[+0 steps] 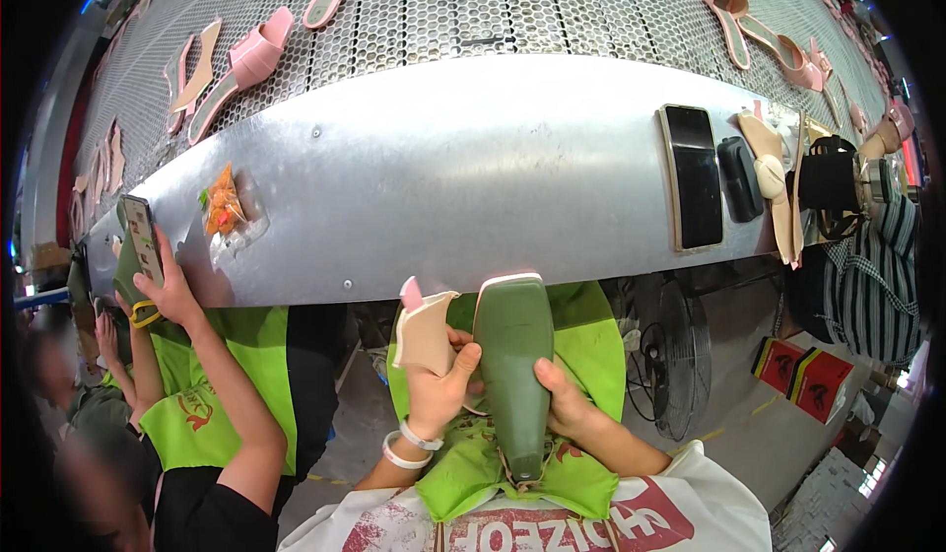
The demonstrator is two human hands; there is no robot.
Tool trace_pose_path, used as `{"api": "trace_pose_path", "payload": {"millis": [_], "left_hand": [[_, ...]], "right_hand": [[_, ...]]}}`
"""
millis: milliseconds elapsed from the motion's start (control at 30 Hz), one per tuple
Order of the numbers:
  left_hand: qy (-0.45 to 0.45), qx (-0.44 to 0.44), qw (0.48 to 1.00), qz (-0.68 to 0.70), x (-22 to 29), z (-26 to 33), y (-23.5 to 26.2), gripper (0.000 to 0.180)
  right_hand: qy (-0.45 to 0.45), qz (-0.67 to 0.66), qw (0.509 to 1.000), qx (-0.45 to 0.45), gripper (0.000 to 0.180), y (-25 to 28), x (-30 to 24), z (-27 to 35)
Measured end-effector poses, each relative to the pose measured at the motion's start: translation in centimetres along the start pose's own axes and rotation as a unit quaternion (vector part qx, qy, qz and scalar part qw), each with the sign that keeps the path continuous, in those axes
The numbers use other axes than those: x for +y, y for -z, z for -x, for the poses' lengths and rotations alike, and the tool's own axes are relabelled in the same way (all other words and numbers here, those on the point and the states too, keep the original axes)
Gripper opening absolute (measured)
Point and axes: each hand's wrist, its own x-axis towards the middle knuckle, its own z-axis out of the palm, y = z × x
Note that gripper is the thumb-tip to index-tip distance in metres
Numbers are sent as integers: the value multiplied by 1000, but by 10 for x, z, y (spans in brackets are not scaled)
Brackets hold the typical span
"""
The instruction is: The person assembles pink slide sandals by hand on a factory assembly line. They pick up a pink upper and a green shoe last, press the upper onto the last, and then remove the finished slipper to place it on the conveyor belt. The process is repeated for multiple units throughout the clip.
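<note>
In front of my lap, my right hand (569, 402) grips a dark green shoe last (514, 365) by its right side. The last stands with its wide end up, and a pale pinkish edge shows along its top. My left hand (441, 386) holds a beige shoe upper piece (427, 333) with a small pink tab at its top. My left thumb and fingers lie close to the left side of the last; whether they touch it I cannot tell. Part of the left fingers is hidden behind the last.
A metal table (443, 177) lies ahead, with a phone (696, 177), a black case (740, 178) and a bagged snack (225, 202). Beyond it, pink sandals (258, 51) rest on a mesh conveyor (512, 10). A co-worker's hand (172, 291) holds a phone at left. A fan (675, 355) stands below.
</note>
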Motion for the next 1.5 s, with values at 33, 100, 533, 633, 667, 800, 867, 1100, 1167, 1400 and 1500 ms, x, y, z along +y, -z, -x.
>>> {"api": "trace_pose_path", "payload": {"millis": [33,100,533,633,667,800,867,1100,1167,1400,1500], "left_hand": [[-27,-17,999,-42,6,-6,6,28],[-67,-42,978,-193,27,-15,25,30],[-295,-263,790,-468,135,-23,42,41],[-103,-190,926,-308,123,-12,59,20],[-61,-158,952,-254,116,-8,59,17],[-72,-86,976,-189,79,-7,42,17],[-97,-29,976,-192,81,3,44,18],[-72,68,984,-147,40,-2,32,21],[-69,54,991,-100,23,-10,25,23],[40,75,996,-7,20,-10,25,23],[50,63,997,22,13,-13,26,24]], "right_hand": [[61,38,995,70,52,-4,-3,-2],[171,170,960,142,42,5,-16,-5],[116,505,842,-149,20,-5,-153,27],[213,545,806,-90,14,-16,-139,26],[222,552,800,-72,12,-19,-134,26],[315,557,768,22,12,-12,-111,21],[356,548,757,33,13,-18,-103,12],[348,526,773,66,15,-3,-79,-10],[293,466,829,96,18,8,-66,-14],[155,246,955,59,22,8,-39,-36],[112,177,976,56,23,8,-33,-38]]}}
